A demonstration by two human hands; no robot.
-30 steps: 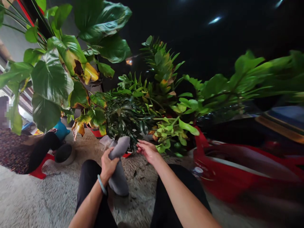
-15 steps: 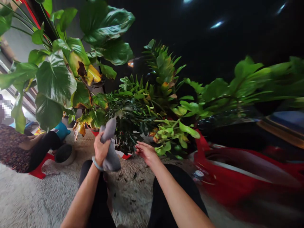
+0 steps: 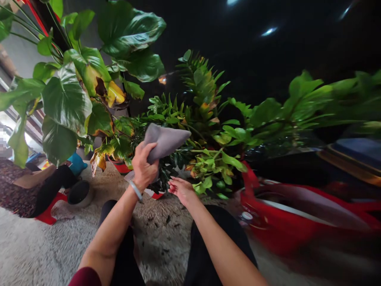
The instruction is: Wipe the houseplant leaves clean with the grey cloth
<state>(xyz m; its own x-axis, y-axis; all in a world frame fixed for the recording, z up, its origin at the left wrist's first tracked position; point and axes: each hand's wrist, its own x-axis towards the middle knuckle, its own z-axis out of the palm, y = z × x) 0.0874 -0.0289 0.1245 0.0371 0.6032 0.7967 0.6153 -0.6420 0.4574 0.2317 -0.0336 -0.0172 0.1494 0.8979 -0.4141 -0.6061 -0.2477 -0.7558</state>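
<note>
A grey cloth (image 3: 168, 143) is bunched in my left hand (image 3: 144, 167), its loose part spread rightward over the foliage. Beneath it grows a small potted plant with dark leaves (image 3: 165, 172), partly covered by the cloth and the hand. At the plant's lower right edge, my right hand (image 3: 183, 191) has its fingertips pinched together on a leaf; the leaf itself is mostly hidden. The plant's white and red pot (image 3: 156, 195) shows just below the leaves, between my knees.
Tall large-leaved plants (image 3: 65, 99) rise on the left, some leaves yellowed. Yellow-green foliage (image 3: 208, 167) is to the right, above a red bag (image 3: 282, 222). A seated person (image 3: 18, 190) is at far left beside a dark bowl (image 3: 79, 193). The floor (image 3: 44, 250) is rough concrete.
My left hand has moved right and slightly forward, and the cloth has swung from upright to lying rightward over the plant. My right hand stays nearly in place.
</note>
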